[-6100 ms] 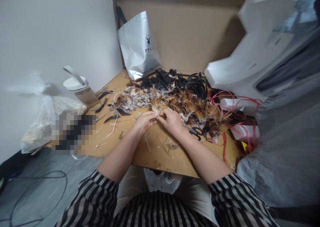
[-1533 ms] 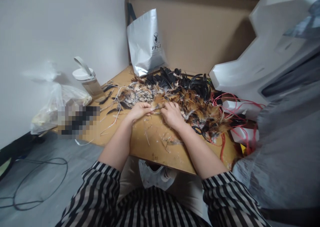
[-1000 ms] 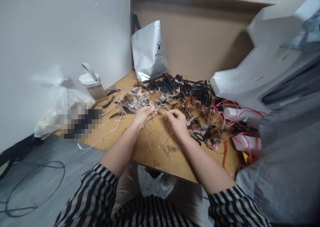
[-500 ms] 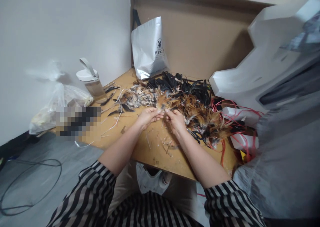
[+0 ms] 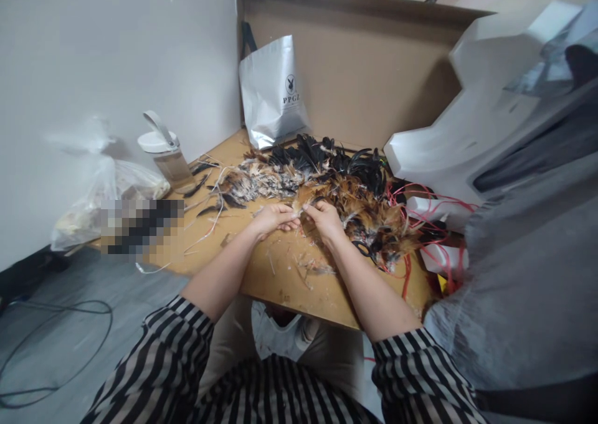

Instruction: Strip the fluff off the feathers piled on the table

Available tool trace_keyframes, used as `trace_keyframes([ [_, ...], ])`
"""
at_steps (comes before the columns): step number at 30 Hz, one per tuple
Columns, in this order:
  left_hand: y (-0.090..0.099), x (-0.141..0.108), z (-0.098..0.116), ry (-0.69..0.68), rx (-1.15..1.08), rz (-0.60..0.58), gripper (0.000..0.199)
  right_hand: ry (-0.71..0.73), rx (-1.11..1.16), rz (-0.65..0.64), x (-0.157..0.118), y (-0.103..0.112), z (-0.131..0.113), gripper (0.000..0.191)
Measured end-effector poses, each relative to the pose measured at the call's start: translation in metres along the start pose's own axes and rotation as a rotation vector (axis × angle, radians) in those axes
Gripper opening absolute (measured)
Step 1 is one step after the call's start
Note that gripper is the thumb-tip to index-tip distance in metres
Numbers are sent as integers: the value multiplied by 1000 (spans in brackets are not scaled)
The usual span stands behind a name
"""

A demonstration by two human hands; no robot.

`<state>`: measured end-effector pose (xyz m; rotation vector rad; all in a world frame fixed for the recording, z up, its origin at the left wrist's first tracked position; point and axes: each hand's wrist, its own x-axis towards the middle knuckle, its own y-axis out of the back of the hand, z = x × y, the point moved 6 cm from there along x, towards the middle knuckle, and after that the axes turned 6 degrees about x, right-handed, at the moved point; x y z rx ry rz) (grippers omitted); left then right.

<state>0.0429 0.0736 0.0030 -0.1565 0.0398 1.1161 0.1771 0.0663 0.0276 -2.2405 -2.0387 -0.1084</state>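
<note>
My left hand [image 5: 275,220] and my right hand [image 5: 323,220] meet over the front of the table, their fingertips pinching a small brown feather [image 5: 304,198] between them. Both hands are closed, with thumbs pressed to fingers. Right behind them spreads a heap of brown feathers [image 5: 369,206]. Black feathers [image 5: 348,164] lie at its back, and pale speckled ones [image 5: 261,181] at its left. Black-handled scissors [image 5: 363,248] lie partly under the feathers, to the right of my right hand.
A silver bag [image 5: 271,94] stands against the cardboard panel [image 5: 364,75]. At left are a lidded bottle [image 5: 170,162] and a clear plastic bag [image 5: 116,184]. Red string [image 5: 406,281] trails at right beside white foam blocks [image 5: 443,259]. Feather scraps litter the wooden table [image 5: 280,287].
The view has shifted slightly, so the scene sits a little further left. My hands stay together at the feather, fingers moved only slightly.
</note>
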Motion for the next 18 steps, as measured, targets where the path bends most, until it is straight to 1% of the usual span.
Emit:
trace_keyframes([
  [3, -2, 1, 1, -6, 64, -26, 26, -9, 35, -9, 0, -2, -2, 34],
  [5, -1, 2, 0, -2, 86, -22, 27, 3, 100, 19, 2, 1, -5, 32],
  [8, 7, 6, -3, 11, 32, 54, 26, 57, 195, 111, 4, 13, -15, 30],
  [10, 12, 9, -5, 18, -42, 113, 23, 93, 217, 130, 4, 18, -20, 30],
  [13, 15, 11, -5, 17, -117, 130, 22, 70, 225, 50, 3, 16, -20, 28],
  [15, 12, 11, -5, 17, -133, 108, 21, 33, 217, 0, 2, 9, -16, 26],
  [18, 6, 10, -3, 24, -129, 63, 21, -6, 191, -38, 1, -1, -7, 23],
])
